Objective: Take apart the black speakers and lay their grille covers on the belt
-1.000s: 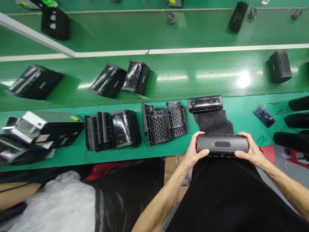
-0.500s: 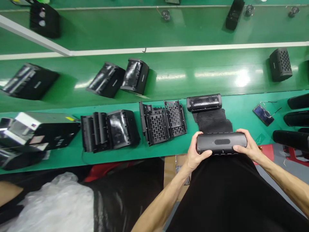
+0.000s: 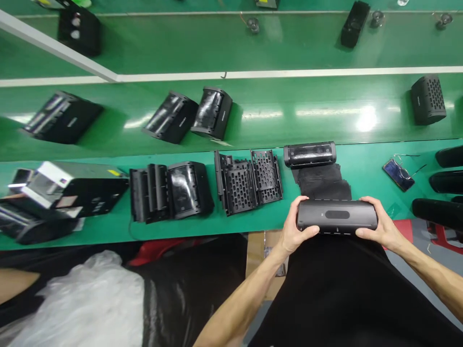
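Note:
Between my two hands is a long black speaker housing (image 3: 337, 222) with rounded ends and an oval panel on its upper face. My left hand (image 3: 294, 229) grips its left end, thumb on the near side. At the right end my right hand (image 3: 379, 226) is closed round it in the same way. Black cloth pieces (image 3: 321, 181) lie on the bench just beyond the housing. Behind the cloth sits a glossy black speaker part (image 3: 310, 154). The fingers under and behind the housing are partly hidden.
Perforated black grilles (image 3: 240, 185) and more black casings (image 3: 191, 190) stand to the left on the green bench. A phone with glasses (image 3: 399, 173) lies to the right, near several dark cylinders (image 3: 448, 180). Beyond runs a green conveyor (image 3: 260, 130) carrying speakers. Another person's arm (image 3: 16, 284) shows at lower left.
The whole view has shifted slightly, so the bench things appear a little further right. Both hands keep hold of the housing, which appears slightly lower and tipped a little differently.

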Action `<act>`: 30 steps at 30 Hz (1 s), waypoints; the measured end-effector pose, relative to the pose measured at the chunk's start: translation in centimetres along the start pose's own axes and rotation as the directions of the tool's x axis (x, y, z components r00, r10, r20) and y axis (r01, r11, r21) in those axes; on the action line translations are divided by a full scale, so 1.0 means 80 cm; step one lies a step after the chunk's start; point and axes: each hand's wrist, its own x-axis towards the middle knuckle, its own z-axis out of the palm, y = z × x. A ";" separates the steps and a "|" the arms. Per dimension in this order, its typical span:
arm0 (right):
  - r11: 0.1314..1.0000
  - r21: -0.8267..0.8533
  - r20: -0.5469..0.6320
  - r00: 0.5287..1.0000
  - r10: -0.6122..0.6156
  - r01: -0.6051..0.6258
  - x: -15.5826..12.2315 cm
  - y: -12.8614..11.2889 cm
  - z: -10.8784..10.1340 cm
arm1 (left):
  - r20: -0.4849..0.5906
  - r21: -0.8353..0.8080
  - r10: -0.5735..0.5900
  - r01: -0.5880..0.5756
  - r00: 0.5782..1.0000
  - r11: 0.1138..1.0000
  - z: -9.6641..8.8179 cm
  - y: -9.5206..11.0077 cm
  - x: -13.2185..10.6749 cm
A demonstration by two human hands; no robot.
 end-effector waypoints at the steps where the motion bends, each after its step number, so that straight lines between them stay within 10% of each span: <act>1: 0.999 0.028 0.004 1.000 0.020 -0.020 0.002 0.001 0.001 | -0.012 -0.006 -0.020 0.019 1.000 1.000 0.002 -0.003 0.000; 9: 0.999 0.031 0.165 0.986 0.033 -0.038 0.010 -0.006 -0.014 | 0.112 0.013 -0.023 0.022 0.993 1.000 -0.021 -0.012 0.007; 17: 0.997 0.047 0.086 0.994 0.062 -0.066 0.000 -0.019 0.000 | 0.001 -0.076 -0.013 0.013 1.000 0.997 -0.008 -0.025 -0.002; 25: 0.981 0.169 0.220 0.974 0.053 -0.092 -0.002 -0.012 -0.016 | 0.192 -0.061 -0.037 0.049 0.981 0.997 -0.036 -0.022 0.012; 30: 0.966 0.239 0.157 0.986 0.058 -0.095 -0.002 -0.001 -0.011 | 0.116 -0.077 -0.005 0.014 0.993 0.997 -0.027 -0.026 0.013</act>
